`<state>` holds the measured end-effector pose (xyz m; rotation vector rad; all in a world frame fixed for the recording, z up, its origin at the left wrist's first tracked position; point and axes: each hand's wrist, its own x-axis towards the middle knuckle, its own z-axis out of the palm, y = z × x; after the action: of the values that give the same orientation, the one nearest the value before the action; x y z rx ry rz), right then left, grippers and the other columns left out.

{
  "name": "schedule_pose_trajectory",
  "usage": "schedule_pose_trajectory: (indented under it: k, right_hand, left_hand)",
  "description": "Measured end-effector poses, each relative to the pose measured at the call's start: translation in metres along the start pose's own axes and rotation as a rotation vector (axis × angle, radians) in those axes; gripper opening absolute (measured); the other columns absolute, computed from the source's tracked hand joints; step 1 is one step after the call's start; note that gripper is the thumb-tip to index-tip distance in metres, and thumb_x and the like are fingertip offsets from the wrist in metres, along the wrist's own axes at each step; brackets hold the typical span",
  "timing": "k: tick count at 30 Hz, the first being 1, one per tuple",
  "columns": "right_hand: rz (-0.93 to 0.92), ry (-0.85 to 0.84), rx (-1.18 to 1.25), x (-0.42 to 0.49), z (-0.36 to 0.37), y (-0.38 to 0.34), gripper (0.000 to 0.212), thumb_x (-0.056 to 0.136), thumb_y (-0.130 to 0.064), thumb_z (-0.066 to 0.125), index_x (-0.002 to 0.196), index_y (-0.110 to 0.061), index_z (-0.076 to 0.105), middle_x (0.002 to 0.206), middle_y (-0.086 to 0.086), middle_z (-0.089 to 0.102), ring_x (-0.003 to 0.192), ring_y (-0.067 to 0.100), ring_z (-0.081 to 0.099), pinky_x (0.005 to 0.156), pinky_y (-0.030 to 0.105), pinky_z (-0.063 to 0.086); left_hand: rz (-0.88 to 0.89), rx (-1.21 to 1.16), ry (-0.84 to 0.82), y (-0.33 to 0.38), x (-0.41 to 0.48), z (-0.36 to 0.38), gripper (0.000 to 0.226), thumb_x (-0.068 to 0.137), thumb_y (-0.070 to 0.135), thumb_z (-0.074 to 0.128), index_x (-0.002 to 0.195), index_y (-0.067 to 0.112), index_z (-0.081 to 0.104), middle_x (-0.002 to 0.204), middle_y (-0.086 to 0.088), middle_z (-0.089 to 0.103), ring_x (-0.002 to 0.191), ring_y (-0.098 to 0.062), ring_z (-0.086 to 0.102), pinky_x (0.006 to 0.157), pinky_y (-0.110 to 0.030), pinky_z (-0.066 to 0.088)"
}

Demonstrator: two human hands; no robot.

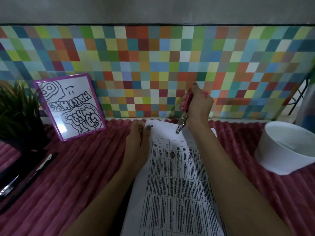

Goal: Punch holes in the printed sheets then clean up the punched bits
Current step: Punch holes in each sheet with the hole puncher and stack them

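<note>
Ribbed plush cloth [71,167], matt paper sheets [173,184], glossy bowl [281,150].

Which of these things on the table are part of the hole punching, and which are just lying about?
In use: printed sheets; hole punch, gripped by the right hand; left hand pinching the sheets' corner.
Lying about: framed drawing; plant; white bowl, though perhaps meant for the bits.
</note>
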<state>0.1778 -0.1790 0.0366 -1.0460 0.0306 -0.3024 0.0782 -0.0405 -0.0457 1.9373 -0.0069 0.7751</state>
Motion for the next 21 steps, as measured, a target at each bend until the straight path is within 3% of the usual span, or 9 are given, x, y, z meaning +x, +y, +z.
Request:
schedule_pose_trajectory:
  k: [2,4,6,8,10,12,16,18,21]
  right_hand:
    - [-0.023,0.019,-0.007,0.000,0.000,0.002,0.037,0.097,-0.021,0.054,0.063,-0.009,0.051,0.049,0.007,0.049,0.038,0.020,0.040,0.039,0.023,0.032]
    - [-0.040,0.031,-0.020,0.000,0.000,0.003,0.036,0.097,-0.021,0.054,0.063,-0.008,0.049,0.049,0.007,0.048,0.036,0.020,0.038,0.038,0.025,0.031]
    - [-0.051,0.030,-0.030,0.001,-0.001,0.003,0.034,0.096,-0.021,0.054,0.066,-0.007,0.050,0.049,0.006,0.048,0.035,0.020,0.038,0.038,0.025,0.031]
    - [-0.045,0.023,-0.024,0.000,0.000,0.004,0.034,0.096,-0.021,0.054,0.066,-0.007,0.049,0.048,0.006,0.047,0.035,0.019,0.037,0.039,0.024,0.031]
    - [-0.024,0.005,-0.010,-0.002,0.001,0.006,0.033,0.096,-0.021,0.055,0.067,-0.007,0.048,0.048,0.006,0.047,0.037,0.019,0.036,0.039,0.024,0.031]
    - [-0.001,-0.033,-0.009,-0.005,0.003,0.004,0.029,0.097,-0.020,0.055,0.072,-0.005,0.051,0.048,0.005,0.047,0.038,0.018,0.037,0.039,0.023,0.032]
    - [0.135,-0.147,-0.052,-0.011,0.006,-0.007,0.017,0.094,-0.012,0.058,0.093,0.004,0.062,0.055,0.009,0.055,0.040,0.019,0.045,0.038,0.023,0.039]
    - [0.227,-0.248,-0.109,-0.014,0.005,-0.012,0.025,0.094,-0.011,0.058,0.111,0.007,0.060,0.064,0.013,0.061,0.046,0.019,0.052,0.043,0.024,0.044]
    - [0.264,-0.354,-0.141,-0.017,-0.002,-0.015,0.024,0.096,-0.008,0.055,0.117,0.004,0.058,0.076,0.015,0.068,0.060,0.023,0.062,0.052,0.028,0.052]
  left_hand:
    - [-0.055,-0.069,0.009,0.000,0.001,0.000,0.016,0.099,0.020,0.052,0.086,0.012,0.048,0.070,0.004,0.049,0.060,-0.003,0.044,0.056,-0.025,0.040]
    - [-0.133,-0.205,-0.029,0.003,0.004,-0.002,0.012,0.094,0.024,0.062,0.092,0.014,0.055,0.082,-0.001,0.064,0.071,-0.009,0.061,0.061,-0.025,0.050]
    - [-0.231,-0.240,-0.173,0.008,0.013,-0.006,0.018,0.089,0.029,0.067,0.094,0.012,0.063,0.087,-0.007,0.072,0.077,-0.017,0.071,0.061,-0.024,0.055]
    - [-0.333,-0.235,-0.337,0.017,0.018,-0.010,0.014,0.089,0.028,0.067,0.091,0.014,0.070,0.081,-0.004,0.075,0.071,-0.016,0.073,0.056,-0.020,0.054]
    - [-0.387,-0.255,-0.401,0.021,0.020,-0.011,0.012,0.088,0.027,0.068,0.091,0.016,0.071,0.078,-0.002,0.076,0.069,-0.015,0.073,0.055,-0.020,0.054]
    - [-0.383,-0.252,-0.363,0.020,0.016,-0.008,0.011,0.087,0.021,0.070,0.082,0.011,0.070,0.071,-0.004,0.074,0.062,-0.016,0.072,0.053,-0.024,0.055]
    - [-0.341,-0.176,-0.239,0.007,0.007,0.001,0.042,0.086,0.028,0.071,0.067,-0.008,0.061,0.062,-0.022,0.067,0.052,-0.033,0.063,0.054,-0.039,0.051]
    - [-0.268,-0.136,-0.231,0.003,0.003,0.004,0.052,0.083,0.035,0.070,0.062,-0.010,0.053,0.055,-0.021,0.060,0.048,-0.023,0.053,0.049,-0.038,0.043]
    - [-0.173,-0.052,-0.224,0.004,-0.002,0.005,0.054,0.082,0.038,0.066,0.054,-0.003,0.045,0.047,-0.010,0.049,0.046,-0.014,0.043,0.044,-0.034,0.034]
